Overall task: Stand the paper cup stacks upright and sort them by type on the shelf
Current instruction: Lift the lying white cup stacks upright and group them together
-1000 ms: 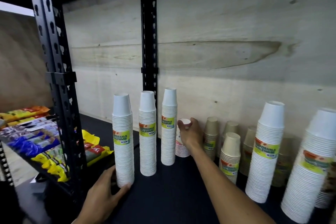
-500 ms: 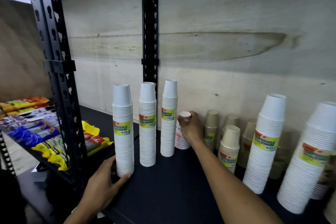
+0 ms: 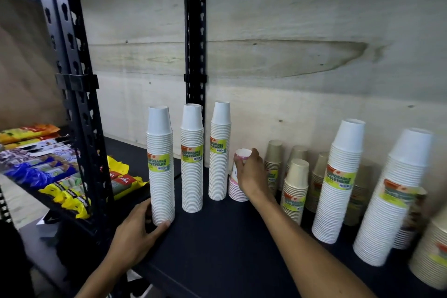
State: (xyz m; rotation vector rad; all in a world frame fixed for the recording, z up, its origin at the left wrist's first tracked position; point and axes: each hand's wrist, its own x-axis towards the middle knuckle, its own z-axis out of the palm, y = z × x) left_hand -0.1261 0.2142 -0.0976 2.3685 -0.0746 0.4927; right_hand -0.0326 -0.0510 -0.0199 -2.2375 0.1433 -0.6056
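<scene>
Three tall narrow white cup stacks stand upright in a row on the black shelf [image 3: 217, 244]: front [image 3: 160, 164], middle [image 3: 192, 159], back [image 3: 219, 152]. My left hand [image 3: 137, 232] grips the base of the front one. My right hand [image 3: 251, 174] holds a short pink dotted cup stack [image 3: 238, 176] beside the back white stack. Right of it stand brown cup stacks [image 3: 295, 189], some hidden behind others. Two wider white stacks [image 3: 338, 181] [image 3: 396, 196] stand upright further right.
A black slotted upright post [image 3: 72, 94] stands at the shelf's front left, another post [image 3: 195, 55] at the back. Snack packets [image 3: 41, 167] fill the neighbouring shelf on the left. A plywood wall [image 3: 290, 43] backs the shelf. Another cup stack [image 3: 433, 254] sits at the far right edge.
Both hands keep their holds on the same stacks. The view has shifted slightly; the stacks have not visibly moved.
</scene>
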